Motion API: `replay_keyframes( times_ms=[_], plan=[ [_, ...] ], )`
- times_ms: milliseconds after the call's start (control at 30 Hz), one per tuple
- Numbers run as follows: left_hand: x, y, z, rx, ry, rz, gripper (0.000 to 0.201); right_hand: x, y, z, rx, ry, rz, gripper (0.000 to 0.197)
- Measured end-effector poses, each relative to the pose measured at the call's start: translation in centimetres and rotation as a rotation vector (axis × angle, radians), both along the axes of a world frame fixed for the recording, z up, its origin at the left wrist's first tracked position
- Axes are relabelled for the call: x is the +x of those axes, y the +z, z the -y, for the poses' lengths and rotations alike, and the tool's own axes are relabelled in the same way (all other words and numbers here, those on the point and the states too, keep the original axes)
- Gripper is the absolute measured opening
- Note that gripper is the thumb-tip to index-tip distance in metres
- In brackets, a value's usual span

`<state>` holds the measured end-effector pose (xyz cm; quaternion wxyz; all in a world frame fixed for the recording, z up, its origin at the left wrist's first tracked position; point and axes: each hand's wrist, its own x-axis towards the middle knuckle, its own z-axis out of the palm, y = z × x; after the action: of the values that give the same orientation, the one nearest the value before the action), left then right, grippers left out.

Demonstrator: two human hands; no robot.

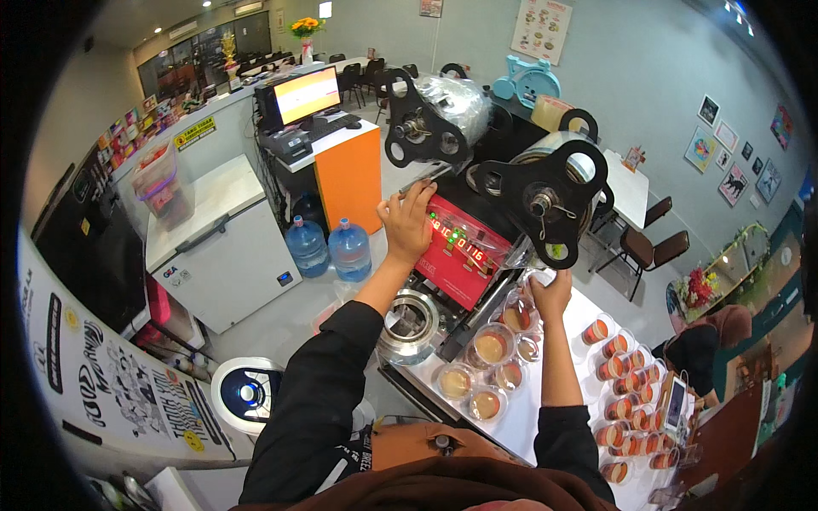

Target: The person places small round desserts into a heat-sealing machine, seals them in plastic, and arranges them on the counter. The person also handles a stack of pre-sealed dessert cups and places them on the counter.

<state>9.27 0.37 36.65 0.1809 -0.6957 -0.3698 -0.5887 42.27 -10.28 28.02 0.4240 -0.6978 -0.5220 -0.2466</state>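
Observation:
A cup-sealing machine with a red control panel (460, 255) and a lit display stands in front of me. My left hand (407, 223) rests at the panel's upper left corner, fingers stretched out beside a metal bar. At the lower right of the panel my right hand (551, 294) has its fingers bent round something pale, partly hidden. Wrinkled clear film (511, 254) lies between the panel and that hand. Above are a roll of clear film (456, 106) and black three-lobed roll holders (550, 203). Below the machine's left side sits a round metal cup holder (409, 322).
Filled cups (490, 347) crowd beside my right forearm. Several red-and-pale layered cups (626, 366) cover the white table (545, 426) at right, where another person (703, 349) bends over. Leftward stand blue water bottles (349, 249), a chest freezer (221, 255) and an orange counter (349, 179).

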Motion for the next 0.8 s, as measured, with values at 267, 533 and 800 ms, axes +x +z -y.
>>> replay_keyframes(
  times_ms=[267, 533, 800],
  plan=[
    [0.7, -0.6, 1.9, -0.058, 0.073, 0.056, 0.055, -8.6, 4.2, 5.9, 0.471, 0.522, -0.841, 0.012],
    [-1.0, -7.6, 13.3, -0.102, -0.009, 0.05, 0.021, -11.5, 0.9, 9.1, -0.011, 0.851, -1.25, 0.039],
    [-3.0, -4.3, 18.5, -0.336, -0.364, -0.137, 0.022, -13.1, 2.0, 8.9, -0.105, 0.946, -1.378, 0.044]
  ],
)
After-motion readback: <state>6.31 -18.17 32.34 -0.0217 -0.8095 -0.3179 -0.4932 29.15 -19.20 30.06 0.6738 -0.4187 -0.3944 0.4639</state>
